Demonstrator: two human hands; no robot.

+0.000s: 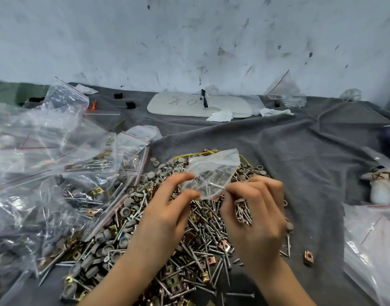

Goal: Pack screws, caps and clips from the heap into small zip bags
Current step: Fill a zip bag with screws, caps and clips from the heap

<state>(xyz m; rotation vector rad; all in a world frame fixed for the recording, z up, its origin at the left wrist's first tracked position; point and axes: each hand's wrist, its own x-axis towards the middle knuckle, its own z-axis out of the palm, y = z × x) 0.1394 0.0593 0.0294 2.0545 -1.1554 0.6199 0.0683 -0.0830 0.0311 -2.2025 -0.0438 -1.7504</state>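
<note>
The small clear plastic zip bag (211, 175) is held just above the mixed heap of screws, grey caps and brass clips (200, 250), its red-lined mouth apparently turned towards the person. The left hand (165, 208) pinches the bag's near-left edge between thumb and fingers. The right hand (258, 217) is curled round a bundle of silver screws (242, 212) in its palm, and its fingertips appear to feed one screw in at the mouth.

Assessment: the film is thin, limp and very light, so it will collapse unless the grip stays at the zip strip, the stiffest part. The screw points could puncture it, so loading them head first seems advisable. The screws are small, hard and prone to slip from a loose grip. The caps look light and likely to roll.

The heap lies on a creased grey cloth (311, 162) covering the tabletop. Filled clear zip bags (57, 173) are piled at the left, touching the heap's edge, and one loose brass clip (309, 257) lies apart on the right.
</note>
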